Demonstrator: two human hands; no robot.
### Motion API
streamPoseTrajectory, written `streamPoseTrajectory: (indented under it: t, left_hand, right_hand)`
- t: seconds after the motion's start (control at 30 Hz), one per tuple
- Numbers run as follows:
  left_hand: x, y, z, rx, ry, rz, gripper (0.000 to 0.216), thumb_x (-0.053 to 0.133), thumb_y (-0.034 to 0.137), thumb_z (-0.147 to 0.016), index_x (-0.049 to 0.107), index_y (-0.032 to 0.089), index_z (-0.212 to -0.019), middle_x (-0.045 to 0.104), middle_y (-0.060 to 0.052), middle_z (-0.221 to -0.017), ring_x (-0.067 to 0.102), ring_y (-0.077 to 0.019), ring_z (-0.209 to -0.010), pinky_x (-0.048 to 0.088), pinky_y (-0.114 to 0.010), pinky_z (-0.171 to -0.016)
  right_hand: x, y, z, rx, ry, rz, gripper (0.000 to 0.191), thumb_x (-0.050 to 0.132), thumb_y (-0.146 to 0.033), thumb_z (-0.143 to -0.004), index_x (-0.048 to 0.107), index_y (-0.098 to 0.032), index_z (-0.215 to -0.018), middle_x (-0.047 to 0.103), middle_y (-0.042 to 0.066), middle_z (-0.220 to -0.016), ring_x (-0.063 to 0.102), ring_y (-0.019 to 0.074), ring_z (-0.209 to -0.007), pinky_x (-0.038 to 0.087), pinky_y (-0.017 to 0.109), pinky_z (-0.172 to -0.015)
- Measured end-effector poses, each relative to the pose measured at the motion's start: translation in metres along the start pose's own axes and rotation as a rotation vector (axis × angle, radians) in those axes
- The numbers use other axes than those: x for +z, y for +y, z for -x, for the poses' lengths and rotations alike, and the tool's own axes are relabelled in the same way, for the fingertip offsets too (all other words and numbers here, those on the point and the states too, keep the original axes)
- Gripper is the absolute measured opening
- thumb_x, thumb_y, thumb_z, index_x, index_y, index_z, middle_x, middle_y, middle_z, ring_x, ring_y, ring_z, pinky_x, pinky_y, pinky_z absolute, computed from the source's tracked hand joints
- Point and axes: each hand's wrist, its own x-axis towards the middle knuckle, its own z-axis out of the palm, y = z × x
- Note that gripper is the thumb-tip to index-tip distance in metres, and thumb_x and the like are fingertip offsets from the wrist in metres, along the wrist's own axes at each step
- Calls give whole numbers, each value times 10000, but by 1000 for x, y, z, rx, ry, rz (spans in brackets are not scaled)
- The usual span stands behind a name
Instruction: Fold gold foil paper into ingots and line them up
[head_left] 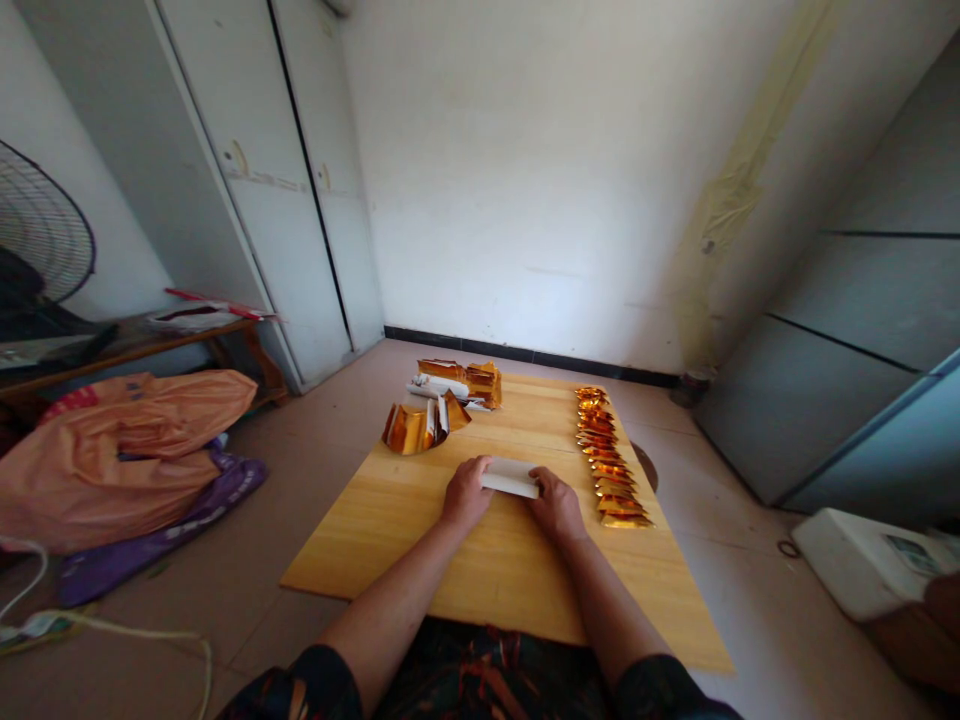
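Note:
In front of me, a folded white sheet of paper [511, 480] lies low over the wooden board [375, 545]. Its left end is gripped by my left hand [466, 494], and my right hand [558, 505] grips the right end, with fingers bent around the edges. Beyond my left hand, curved gold-and-white paper sheets [411, 430] stand in a loose bundle. Behind that bundle is another pile of gold paper sheets [484, 385], with a rolled white one beside it. To the right of my right hand runs a long row of folded gold paper pieces [613, 475], overlapping one another.
A peach-coloured bag [150, 430] and a purple bag [165, 530] lie left of the board. A fan [45, 220] stands on a low wooden bench near the cabinet [247, 150]. At the right are a grey refrigerator [840, 300] and a white box [862, 560].

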Motion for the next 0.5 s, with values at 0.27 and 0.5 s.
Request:
streamPoseTrajectory:
  t: [0.27, 0.5]
  left_hand:
    - [-1, 4, 1, 27, -65, -178, 415, 482, -39, -662, 604, 206, -974, 585, -45, -968, 516, -190, -981, 435, -293, -856]
    - [-6, 4, 2, 88, -22, 22, 454, 447, -19, -725, 606, 206, -1086, 611, -40, -1094, 532, -156, -1066, 417, -274, -955]
  right_hand:
    - [-6, -10, 2, -39, -44, 227, 300, 445, -41, -778, 656, -213, -906, 618, 41, -897, 598, 131, -709, 378, 207, -619]
    - [-9, -8, -7, 20, -109, 192, 272, 480, -82, -795, 685, -218, -912, 640, 50, -936, 617, 135, -772, 392, 200, -653]
